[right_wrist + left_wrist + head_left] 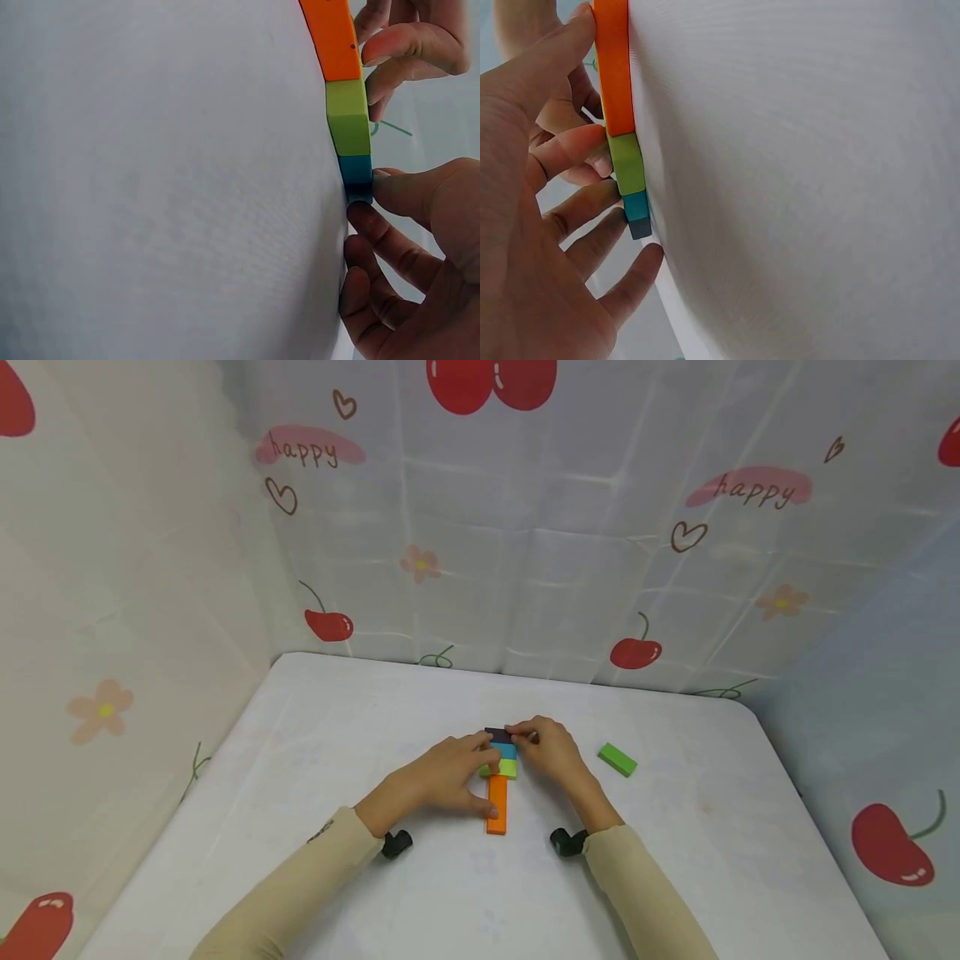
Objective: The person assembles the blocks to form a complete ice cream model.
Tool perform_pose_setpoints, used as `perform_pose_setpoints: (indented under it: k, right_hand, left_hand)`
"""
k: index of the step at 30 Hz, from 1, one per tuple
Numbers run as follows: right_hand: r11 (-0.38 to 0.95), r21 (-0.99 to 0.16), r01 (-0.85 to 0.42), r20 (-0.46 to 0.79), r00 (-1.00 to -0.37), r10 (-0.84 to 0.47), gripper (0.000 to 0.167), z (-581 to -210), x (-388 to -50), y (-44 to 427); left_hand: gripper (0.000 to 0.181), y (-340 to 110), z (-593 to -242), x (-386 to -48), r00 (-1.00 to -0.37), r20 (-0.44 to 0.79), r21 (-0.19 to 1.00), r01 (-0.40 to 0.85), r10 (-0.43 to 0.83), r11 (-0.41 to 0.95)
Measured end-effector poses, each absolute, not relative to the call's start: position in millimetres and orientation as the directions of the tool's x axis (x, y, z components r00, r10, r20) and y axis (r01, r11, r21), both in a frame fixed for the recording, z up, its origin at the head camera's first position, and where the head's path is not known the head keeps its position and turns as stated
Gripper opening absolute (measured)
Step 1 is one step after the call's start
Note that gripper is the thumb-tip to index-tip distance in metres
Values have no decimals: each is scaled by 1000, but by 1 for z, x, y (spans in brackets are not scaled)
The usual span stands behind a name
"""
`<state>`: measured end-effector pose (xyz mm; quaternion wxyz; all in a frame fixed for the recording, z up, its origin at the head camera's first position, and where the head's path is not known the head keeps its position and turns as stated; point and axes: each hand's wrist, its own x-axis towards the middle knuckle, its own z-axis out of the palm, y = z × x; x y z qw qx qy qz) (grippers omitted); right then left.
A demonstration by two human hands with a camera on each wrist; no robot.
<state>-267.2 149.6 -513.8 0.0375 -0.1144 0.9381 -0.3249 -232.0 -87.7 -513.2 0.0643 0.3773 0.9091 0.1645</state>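
Flat coloured blocks lie in contact on the white table. An orange block (497,814) points lengthwise toward the person. Beyond its far end, yellow-green (507,768), blue (508,751) and black (496,735) blocks lie crosswise, side by side. The left hand (450,772) spreads loosely over their left side, its thumb touching the orange block and other fingertips resting along the row. With thumb and index finger, the right hand (553,752) pinches the black block at its right end; in the right wrist view that dark block (360,193) sits between them. Left fingers partly hide the row.
A loose green block (617,759) lies on the table to the right of the right hand. Black wrist devices (397,844) show below both sleeves. Behind the table (390,693) hangs a pale curtain (525,577) printed with cherries.
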Motion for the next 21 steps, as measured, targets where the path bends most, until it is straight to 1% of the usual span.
perform_pose_setpoints:
  k: [4, 8, 11, 15, 18, 21]
  right_hand:
    - [740, -637, -217, 17, -963, -268, 28, -515, -266, 155]
    - [722, -661, -203, 6, -964, -266, 34, -513, -259, 170]
    - [738, -651, -178, 22, -976, -215, 33, -512, -250, 192]
    - [763, -619, -183, 127, -983, -132, 24, -512, -238, 229]
    - [777, -601, -186, 206, -976, -75, 22, -512, -231, 257]
    - [791, -597, -133, 205, -979, -9, 25, -513, -224, 283]
  left_hand:
    - [61, -88, -516, -233, -710, 11, 344, 664, 704, 664]
    - [61, -87, -518, -232, -715, 4, 351, 655, 699, 669]
    - [61, -86, -518, -232, -713, -5, 355, 655, 701, 668]
    - [62, -86, -515, -231, -715, -8, 351, 652, 699, 672]
    - [61, -87, -514, -231, -721, -8, 349, 647, 693, 678]
    - [61, -87, -514, -231, -717, -7, 363, 647, 697, 670]
